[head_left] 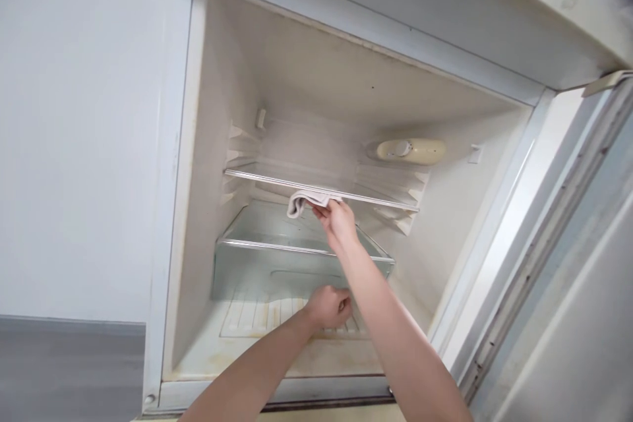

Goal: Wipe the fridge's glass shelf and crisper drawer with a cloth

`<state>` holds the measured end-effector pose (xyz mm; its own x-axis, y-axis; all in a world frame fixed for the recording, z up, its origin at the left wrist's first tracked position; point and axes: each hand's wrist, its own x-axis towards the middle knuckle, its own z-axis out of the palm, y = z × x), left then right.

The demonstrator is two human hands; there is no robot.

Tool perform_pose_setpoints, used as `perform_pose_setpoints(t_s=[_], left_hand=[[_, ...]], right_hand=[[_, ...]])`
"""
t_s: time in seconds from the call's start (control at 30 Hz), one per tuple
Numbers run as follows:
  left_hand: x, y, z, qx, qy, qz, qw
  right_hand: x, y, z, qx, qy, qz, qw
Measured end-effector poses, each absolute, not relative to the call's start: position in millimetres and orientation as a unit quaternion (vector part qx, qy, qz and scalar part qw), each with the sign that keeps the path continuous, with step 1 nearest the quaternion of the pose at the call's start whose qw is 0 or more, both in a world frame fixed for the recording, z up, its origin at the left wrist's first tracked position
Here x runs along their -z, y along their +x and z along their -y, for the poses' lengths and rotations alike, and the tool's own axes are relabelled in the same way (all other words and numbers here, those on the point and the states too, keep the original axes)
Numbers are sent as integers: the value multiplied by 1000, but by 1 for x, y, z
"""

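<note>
An open white fridge [198, 145] stands in front of me with nothing stored inside. My right hand [339, 221] reaches in and pinches a folded pale cloth [304, 201] against the front edge of the upper glass shelf [277, 178]. My left hand [329, 306] hangs lower, fingers curled into a loose fist, just in front of the clear drawer [257, 270] under the lower glass shelf [267, 245]. Nothing shows in the left hand.
A yellowed thermostat and lamp housing [410, 150] is fixed to the back right wall. The fridge door [568, 290] stands open at the right. The stained fridge floor [237, 356] lies below. A plain white wall [84, 132] borders the left side.
</note>
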<state>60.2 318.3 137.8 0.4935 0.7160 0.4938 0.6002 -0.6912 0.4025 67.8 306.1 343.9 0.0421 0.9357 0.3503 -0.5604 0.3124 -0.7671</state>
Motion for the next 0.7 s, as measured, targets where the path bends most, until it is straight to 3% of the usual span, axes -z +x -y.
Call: perform_pose_setpoints(t_s=[0.37,0.7], left_hand=[[-141,59,-312,-318,854,-402,89],[-140,62,-314,-317,857,-398,85]], right_hand=[[-340,190,-315,-407,-284,217,841],[-356,141,-329,-350,-270,203,874]])
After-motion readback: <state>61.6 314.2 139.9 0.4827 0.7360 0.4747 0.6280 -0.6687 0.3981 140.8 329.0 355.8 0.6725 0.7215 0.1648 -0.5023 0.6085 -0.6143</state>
